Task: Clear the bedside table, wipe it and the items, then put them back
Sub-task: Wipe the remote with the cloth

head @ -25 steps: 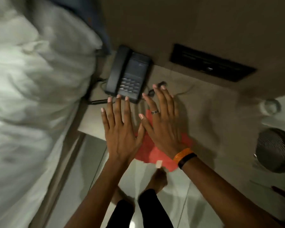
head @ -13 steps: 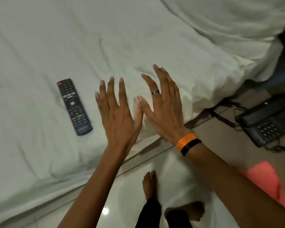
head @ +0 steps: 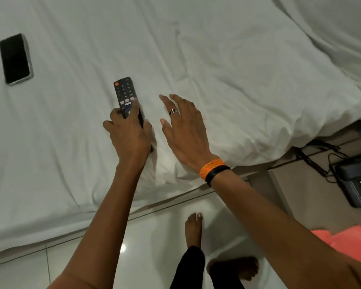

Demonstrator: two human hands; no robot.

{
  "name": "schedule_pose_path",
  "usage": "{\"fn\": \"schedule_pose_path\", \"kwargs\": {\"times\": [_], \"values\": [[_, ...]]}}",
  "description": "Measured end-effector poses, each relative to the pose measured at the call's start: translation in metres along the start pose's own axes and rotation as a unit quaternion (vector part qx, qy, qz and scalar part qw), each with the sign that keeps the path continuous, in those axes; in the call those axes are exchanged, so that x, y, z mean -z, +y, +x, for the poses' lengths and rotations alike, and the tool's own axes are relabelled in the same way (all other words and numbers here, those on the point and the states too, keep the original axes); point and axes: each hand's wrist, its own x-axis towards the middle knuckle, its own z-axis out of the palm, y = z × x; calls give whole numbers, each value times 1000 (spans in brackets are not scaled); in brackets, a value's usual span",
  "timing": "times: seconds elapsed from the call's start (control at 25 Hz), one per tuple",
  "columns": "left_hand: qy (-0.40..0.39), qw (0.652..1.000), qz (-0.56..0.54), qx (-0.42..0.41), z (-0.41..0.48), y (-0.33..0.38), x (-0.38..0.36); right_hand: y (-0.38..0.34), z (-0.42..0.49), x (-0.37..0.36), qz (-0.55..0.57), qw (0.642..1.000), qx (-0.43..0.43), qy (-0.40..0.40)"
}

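The left hand (head: 129, 134) has its fingers (head: 113, 114) curled around the remote (head: 123, 90); the right hand (head: 184, 130) is spread, empty. Hold it firmly and carry it to the cloth (head: 346, 245) for wiping

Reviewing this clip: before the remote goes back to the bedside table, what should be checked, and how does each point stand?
1. Left hand grips the remote: ok, fingers curled round its lower end.
2. Right hand free: ok, open, holding nothing.
3. Remote wiped: cannot tell.
4. Room on the bedside table: ok, bare surface shows between the telephone and the cloth.
5. All items off the bed: not ok, the phone lies there.
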Motion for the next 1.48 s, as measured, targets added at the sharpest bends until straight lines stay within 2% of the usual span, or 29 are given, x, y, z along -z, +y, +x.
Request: {"fn": "schedule_pose_path", "kwargs": {"times": [0.12, 0.2, 0.32, 0.4, 0.52, 0.6, 0.68, 0.76, 0.84, 0.92, 0.96, 1.0, 1.04, 1.08, 1.12, 1.16, 1.24, 1.28, 1.32, 1.36, 1.44, 1.48], "values": [[-11, 991, -128, -46, -14, 22, 9, 10, -10, 13, 55, 998, -43, 7], [-61, 955, -287, -48, -40, 56, 18, 18, -22, 29, 133, 988, -74, 38], [-213, 840, -499, -18, -90, 123, 13, 43, -55, 69, 244, 948, -148, 137], [-299, 760, -577, 7, -124, 164, -8, 68, -87, 99, 255, 922, -190, 223], [-436, 668, -602, 28, -181, 208, -55, 123, -156, 129, 221, 895, -261, 286], [-523, 633, -568, 53, -220, 224, -93, 167, -219, 138, 178, 888, -311, 287], [-575, 638, -505, 88, -256, 231, -130, 211, -294, 141, 124, 888, -352, 268], [-614, 625, -466, 126, -289, 235, -160, 253, -375, 137, -16, 896, -396, 198], [-639, 597, -457, 165, -312, 237, -184, 283, -440, 124, -158, 891, -417, 85], [-653, 579, -454, 178, -329, 242, -202, 298, -479, 106, -192, 895, -398, -56], [-654, 585, -444, 181, -338, 244, -210, 302, -492, 98, -211, 893, -377, -122], [-654, 594, -433, 179, -344, 246, -216, 304, -499, 92, -228, 891, -361, -151], [-652, 608, -420, 171, -348, 246, -219, 308, -499, 90, -238, 887, -370, -143], [-651, 619, -409, 159, -354, 247, -223, 316, -499, 89, -222, 882, -407, -88], [-651, 630, -397, 143, -360, 249, -226, 323, -496, 89, -179, 865, -469, 6], [-647, 641, -391, 130, -363, 252, -230, 328, -490, 93, -111, 830, -536, 113], [-626, 671, -384, 103, -370, 260, -233, 328, -475, 108, 104, 717, -619, 303], [-618, 681, -379, 98, -374, 264, -232, 317, -463, 116, 215, 670, -618, 350], [-623, 678, -377, 101, -381, 270, -230, 301, -451, 123, 291, 654, -603, 352], [-635, 677, -357, 102, -389, 273, -227, 279, -437, 130, 317, 676, -580, 327], [-643, 707, -280, 90, -406, 275, -222, 250, -418, 127, 296, 746, -525, 282], [-632, 717, -280, 85, -413, 274, -222, 253, -415, 122, 296, 752, -511, 292]]}}
